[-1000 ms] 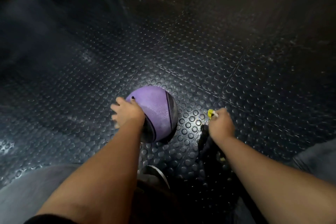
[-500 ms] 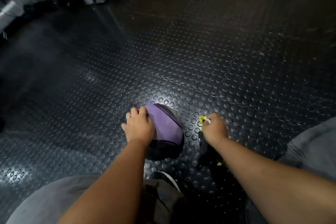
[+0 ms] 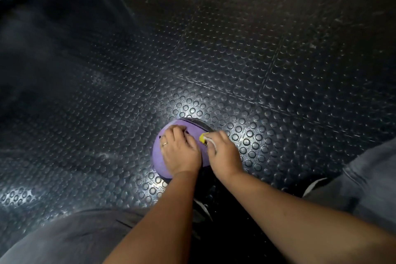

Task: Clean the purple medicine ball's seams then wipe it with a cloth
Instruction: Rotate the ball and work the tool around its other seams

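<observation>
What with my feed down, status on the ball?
Left grip flat on purple medicine ball. Right grip holds yellow tool against it. Nothing in the way.

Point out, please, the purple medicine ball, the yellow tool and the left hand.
purple medicine ball (image 3: 158,157), head view, bare left side.
yellow tool (image 3: 202,137), head view, yellow tip.
left hand (image 3: 181,152), head view, back of hand.

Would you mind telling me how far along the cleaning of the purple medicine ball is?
Nothing looks finished yet. In hand: the left hand steadies the purple ball while the right hand holds a yellow-tipped tool against it near a dark seam. To do: the remaining seams and the cloth wipe; no cloth touches the ball.
</observation>
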{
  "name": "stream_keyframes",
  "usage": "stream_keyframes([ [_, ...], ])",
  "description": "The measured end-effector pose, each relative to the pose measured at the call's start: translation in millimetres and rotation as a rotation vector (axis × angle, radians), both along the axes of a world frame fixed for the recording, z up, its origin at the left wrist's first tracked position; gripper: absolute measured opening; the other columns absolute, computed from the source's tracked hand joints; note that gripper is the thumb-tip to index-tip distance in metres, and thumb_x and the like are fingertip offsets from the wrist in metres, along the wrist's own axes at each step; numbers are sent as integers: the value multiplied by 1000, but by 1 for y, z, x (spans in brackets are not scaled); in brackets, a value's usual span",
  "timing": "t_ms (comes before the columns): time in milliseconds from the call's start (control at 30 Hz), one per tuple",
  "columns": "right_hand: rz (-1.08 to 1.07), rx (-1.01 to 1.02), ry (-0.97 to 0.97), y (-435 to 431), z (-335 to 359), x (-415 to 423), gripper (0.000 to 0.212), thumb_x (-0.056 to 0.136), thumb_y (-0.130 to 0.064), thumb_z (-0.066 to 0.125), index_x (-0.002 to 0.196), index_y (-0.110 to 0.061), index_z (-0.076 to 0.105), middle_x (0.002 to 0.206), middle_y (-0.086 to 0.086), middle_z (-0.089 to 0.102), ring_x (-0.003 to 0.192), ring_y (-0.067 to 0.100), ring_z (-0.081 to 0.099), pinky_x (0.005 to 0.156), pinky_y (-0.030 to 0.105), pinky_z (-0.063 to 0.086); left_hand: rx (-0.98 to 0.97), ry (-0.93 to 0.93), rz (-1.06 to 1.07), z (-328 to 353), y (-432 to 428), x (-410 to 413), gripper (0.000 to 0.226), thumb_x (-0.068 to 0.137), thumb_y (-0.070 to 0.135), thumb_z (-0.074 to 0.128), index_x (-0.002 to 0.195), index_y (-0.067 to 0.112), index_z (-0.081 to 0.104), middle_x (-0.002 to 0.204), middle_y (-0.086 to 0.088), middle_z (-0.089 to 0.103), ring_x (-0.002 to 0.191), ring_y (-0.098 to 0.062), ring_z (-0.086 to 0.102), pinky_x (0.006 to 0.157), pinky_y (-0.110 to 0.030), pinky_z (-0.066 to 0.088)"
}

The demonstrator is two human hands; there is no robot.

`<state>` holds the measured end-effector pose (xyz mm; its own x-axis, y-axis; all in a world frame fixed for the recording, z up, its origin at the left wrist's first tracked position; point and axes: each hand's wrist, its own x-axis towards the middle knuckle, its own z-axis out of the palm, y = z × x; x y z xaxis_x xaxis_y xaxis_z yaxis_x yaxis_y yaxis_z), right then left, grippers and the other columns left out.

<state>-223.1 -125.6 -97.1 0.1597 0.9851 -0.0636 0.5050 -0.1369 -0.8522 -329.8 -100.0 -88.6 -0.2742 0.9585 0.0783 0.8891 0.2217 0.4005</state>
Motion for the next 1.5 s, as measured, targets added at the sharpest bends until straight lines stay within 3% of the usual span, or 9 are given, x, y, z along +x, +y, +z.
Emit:
stream_keyframes([
  [300,-242,-548,115,-7,-45,12,16,93,-10,54,103,-9,66,96,16,67,91,32,63,77,30,47,63,41,28,-4,-6,-17,32,88,28,41,102,11,64,106,-13,60,96,-34,54,91,-42,40],
  [433,-256,-524,118,6,-31,7,13,92,-13,53,99,-15,65,95,12,68,86,29,62,72,30,45,68,38,62,-5,-8,-17,33,88,28,41,102,9,63,107,-15,59,98,-35,52,92,-45,42],
  [600,-25,-198,-11,24,3,-8,16,87,-10,56,97,-17,66,102,4,63,89,28,58,72,33,45,56,14,133,-5,-7,-16,36,87,30,39,99,7,64,105,-20,59,93,-39,55,86,-49,48],
  [767,109,-49,-6,29,6,-6,18,85,-8,59,97,-17,69,101,4,63,87,28,60,73,34,48,79,-24,185,-4,-2,-15,36,88,32,40,100,9,64,109,-17,60,97,-38,55,84,-47,45],
  [1033,-115,-401,28,8,-35,19,23,91,-7,54,108,-6,69,107,16,68,97,31,62,77,29,44,50,-60,229,-1,5,-8,25,92,28,49,105,14,65,114,-9,59,107,-30,51,92,-44,40],
  [1167,-237,-627,196,5,-40,19,31,91,-11,52,118,-15,69,107,9,69,94,26,61,76,25,42,32,-65,283,1,11,-6,22,93,25,53,106,11,65,113,-13,58,109,-34,51,94,-48,42],
  [1233,-265,-582,245,12,-31,17,30,91,-12,54,113,-22,71,103,3,70,90,23,62,72,23,42,29,-77,330,4,13,-3,21,94,23,55,106,9,64,114,-15,58,110,-36,51,95,-48,41],
  [1300,-206,-440,133,21,-16,12,29,90,-12,56,107,-27,73,106,-2,68,93,23,63,76,26,46,26,-94,392,6,14,0,21,95,21,55,108,7,64,116,-17,57,111,-37,50,96,-48,38],
  [1500,158,-23,-45,21,20,-12,31,84,-9,58,100,-29,74,102,-8,61,86,21,61,72,30,48,-6,-152,546,8,22,-6,27,99,23,49,119,8,61,126,-16,55,119,-36,46,101,-46,33],
])
